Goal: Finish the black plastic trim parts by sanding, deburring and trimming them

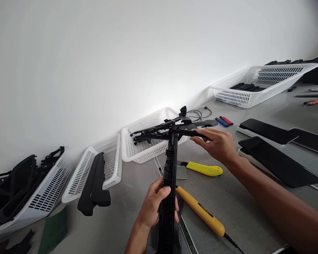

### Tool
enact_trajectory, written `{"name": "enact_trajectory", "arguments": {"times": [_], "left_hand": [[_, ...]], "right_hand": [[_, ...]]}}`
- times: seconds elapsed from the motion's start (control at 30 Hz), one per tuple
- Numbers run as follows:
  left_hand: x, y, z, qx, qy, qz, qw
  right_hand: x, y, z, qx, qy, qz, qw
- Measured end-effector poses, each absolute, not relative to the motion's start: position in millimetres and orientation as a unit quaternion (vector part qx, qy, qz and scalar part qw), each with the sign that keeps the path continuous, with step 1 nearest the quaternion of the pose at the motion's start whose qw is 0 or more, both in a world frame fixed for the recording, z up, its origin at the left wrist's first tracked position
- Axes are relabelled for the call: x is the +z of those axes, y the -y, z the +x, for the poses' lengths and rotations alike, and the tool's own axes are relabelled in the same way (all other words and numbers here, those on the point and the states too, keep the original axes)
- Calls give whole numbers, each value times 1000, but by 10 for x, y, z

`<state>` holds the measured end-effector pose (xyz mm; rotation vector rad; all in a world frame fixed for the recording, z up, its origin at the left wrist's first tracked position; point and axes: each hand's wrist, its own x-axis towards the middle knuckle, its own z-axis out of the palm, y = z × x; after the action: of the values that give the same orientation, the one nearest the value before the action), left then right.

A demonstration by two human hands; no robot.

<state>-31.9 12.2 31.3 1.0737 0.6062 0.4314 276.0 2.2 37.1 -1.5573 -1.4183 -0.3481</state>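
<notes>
Left hand (156, 204) is wrapped round the long black plastic part (170, 176) mid-length; right hand (217, 143) pinches the thin crosspiece (190, 132) above. Looks light, stiff, snappable, so hold the thick body.

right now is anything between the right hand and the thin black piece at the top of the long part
Nothing visible. The right hand has its fingertips already on the thin black piece, which sits across the top of the long part. The left hand grips that part lower down. The knife lies on the table below, out of the way.
</notes>
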Motion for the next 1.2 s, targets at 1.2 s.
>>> {"name": "enact_trajectory", "arguments": {"times": [1.2], "left_hand": [[171,-276,-304,436,-295,410,745]], "right_hand": [[90,-122,2521,112,628,-746,189]]}}
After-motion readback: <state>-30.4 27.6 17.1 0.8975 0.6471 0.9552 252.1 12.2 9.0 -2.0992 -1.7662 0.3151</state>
